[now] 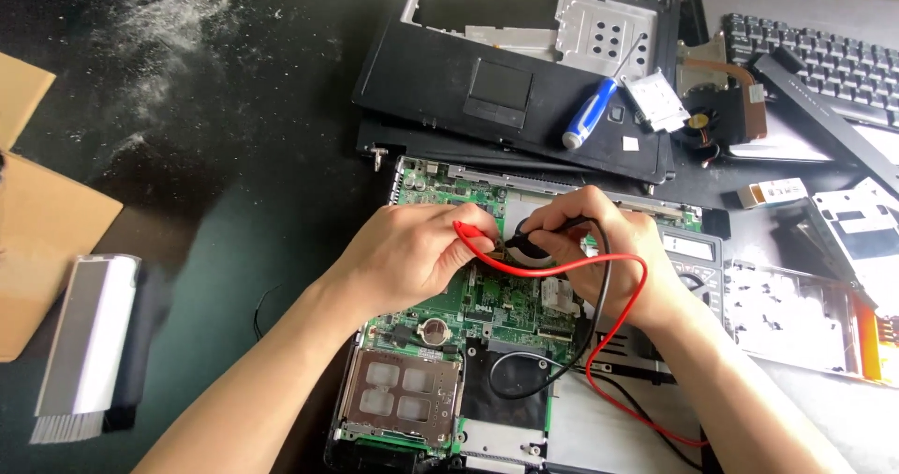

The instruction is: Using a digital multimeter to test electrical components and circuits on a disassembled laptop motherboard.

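Observation:
A green laptop motherboard lies in its open chassis in the middle. My left hand is closed on a red test probe, its tip down on the board. Close beside it, my right hand grips a black test probe, also pressed to the board. The two tips nearly meet. A red lead and a black lead loop over my right wrist toward the multimeter, which is partly hidden behind that hand.
A removed black palmrest lies behind the board with a blue-handled screwdriver on it. At right are a keyboard, a heatsink with fan and plastic parts. A brush and cardboard lie at left.

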